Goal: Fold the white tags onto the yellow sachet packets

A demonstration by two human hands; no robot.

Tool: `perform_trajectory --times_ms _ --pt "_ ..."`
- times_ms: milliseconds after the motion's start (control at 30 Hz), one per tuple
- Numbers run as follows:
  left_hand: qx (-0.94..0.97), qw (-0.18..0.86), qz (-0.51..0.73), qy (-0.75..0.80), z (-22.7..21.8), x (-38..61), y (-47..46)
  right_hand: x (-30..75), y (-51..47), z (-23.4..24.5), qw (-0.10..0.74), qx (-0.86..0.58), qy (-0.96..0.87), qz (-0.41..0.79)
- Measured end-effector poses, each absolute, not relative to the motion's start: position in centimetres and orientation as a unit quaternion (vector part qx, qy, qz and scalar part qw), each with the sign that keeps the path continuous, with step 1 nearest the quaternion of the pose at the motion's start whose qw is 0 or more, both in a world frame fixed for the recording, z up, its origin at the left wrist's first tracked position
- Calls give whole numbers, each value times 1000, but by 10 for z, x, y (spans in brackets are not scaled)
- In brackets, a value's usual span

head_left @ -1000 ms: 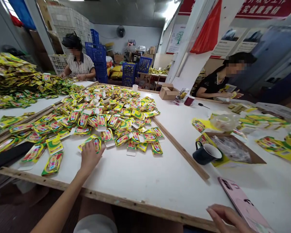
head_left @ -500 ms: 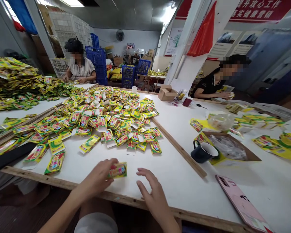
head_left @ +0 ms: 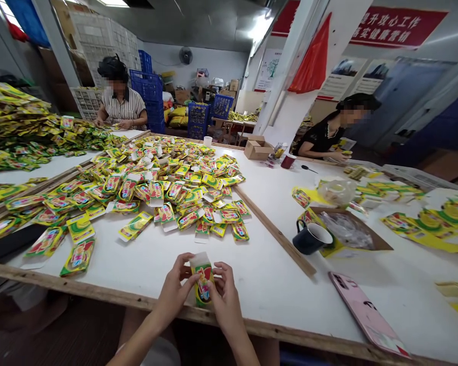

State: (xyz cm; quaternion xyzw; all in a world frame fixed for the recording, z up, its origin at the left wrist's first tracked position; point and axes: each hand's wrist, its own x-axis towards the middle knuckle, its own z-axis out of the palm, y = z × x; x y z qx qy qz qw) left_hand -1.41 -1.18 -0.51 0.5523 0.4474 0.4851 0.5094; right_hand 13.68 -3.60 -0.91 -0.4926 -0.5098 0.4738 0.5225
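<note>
Pinching one packet [head_left: 202,282] upright just above the near edge of the table [head_left: 252,274]: left hand [head_left: 173,295] on its left side, right hand [head_left: 227,305] on its right, white flap end up. Left fingers [head_left: 183,264] curled onto the upper left edge, right fingers [head_left: 222,272] pressed to the right edge and printed face. Cannot tell which digits sit behind.

Looks light, thin and flat: a glossy yellow-and-green printed sachet with a white tab at one end. Probably bendable rather than stiff, a little slick on the film, easy to crease at the flap. Best taken by the long edges or the white tab, between thumb and fingertips, with little squeeze on the middle.

Counted: one packet in hand. Far too many to count in the loose pile [head_left: 168,183] across the middle of the table, well apart from the hands, with several strays lying singly along its near fringe. One more heap [head_left: 19,122], stacked higher, at far left. One wooden strip [head_left: 275,231] running along the pile's right side. One dark mug [head_left: 311,238] and one pink phone [head_left: 366,315] to the right, with one open brown box [head_left: 381,246] of clear wrappers just behind the mug. One small cardboard box [head_left: 257,148] and one red cup [head_left: 288,161] toward the far side. Two co-workers seated at the far edge, one in a striped top [head_left: 122,104], one in black [head_left: 322,137].
</note>
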Motion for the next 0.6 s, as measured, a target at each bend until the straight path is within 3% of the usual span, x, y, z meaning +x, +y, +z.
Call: perform_trajectory --times_ms 100,267,467,600 --pt "505 524 534 430 -3 -2 -15 143 -38 -6 521 -486 -522 467" --pt "556 563 461 402 1 8 -15 162 -38 2 510 -508 -541 435" --pt "606 535 444 386 9 19 -7 180 -28 18 452 -540 -612 359" --pt "608 513 472 381 9 27 -5 180 -26 17 480 -543 -602 334"
